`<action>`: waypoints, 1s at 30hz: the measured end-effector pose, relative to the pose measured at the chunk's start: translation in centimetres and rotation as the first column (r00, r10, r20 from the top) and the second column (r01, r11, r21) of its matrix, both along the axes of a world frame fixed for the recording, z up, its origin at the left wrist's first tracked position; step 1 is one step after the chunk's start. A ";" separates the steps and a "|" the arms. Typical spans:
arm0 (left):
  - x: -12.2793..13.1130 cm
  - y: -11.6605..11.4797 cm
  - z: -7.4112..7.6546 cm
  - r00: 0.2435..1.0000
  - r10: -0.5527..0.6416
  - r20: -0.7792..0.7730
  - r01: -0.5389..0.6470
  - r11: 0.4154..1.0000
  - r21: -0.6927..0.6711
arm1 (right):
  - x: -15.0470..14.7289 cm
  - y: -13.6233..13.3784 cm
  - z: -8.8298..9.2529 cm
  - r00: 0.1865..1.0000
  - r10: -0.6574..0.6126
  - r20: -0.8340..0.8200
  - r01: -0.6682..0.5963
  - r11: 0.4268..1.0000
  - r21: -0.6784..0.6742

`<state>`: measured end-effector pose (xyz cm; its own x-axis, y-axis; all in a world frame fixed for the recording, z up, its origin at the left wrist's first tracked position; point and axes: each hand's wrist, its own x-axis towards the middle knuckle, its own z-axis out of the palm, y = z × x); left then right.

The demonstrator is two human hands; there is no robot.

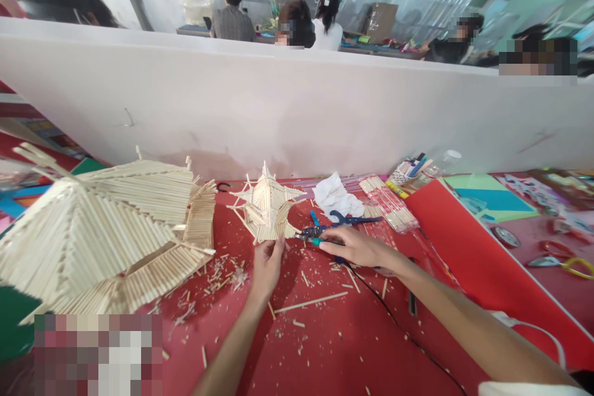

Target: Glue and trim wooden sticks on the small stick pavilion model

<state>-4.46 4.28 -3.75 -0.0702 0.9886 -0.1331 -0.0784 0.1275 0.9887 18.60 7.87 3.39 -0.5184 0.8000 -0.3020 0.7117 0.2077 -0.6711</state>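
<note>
My left hand (266, 266) pinches the lower edge of a small pointed roof model (268, 205) made of thin wooden sticks, which stands on the red table (325, 346). My right hand (357, 247) is closed round a slim tool with a teal tip (310, 236); the tip points at the model's lower right corner. A black cable (394, 322) runs from that hand toward me. Blue-handled scissors (343, 219) lie just behind the right hand.
A large stick roof model (106, 229) fills the left. Stick offcuts (310, 303) litter the red cloth. A crumpled white tissue (336, 197), packets of sticks (388, 203), a red sheet (468, 253) and craft clutter lie right. A white partition (297, 105) stands behind; people sit beyond.
</note>
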 end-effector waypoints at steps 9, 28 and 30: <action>0.0 -0.1 0.1 1.000 -0.001 0.018 0.001 1.000 -0.001 | 0.0 0.5 1.7 0.987 0.075 0.146 -0.066 0.996 -0.066; -0.1 -0.1 0.2 1.000 0.022 -0.023 -0.022 1.000 -0.011 | -1.7 -0.3 0.4 0.979 0.050 0.199 -0.076 0.989 0.126; 0.0 -0.1 0.3 0.999 0.022 -0.027 -0.023 1.000 -0.015 | -1.6 -0.3 0.2 0.978 0.051 0.203 -0.078 0.988 0.130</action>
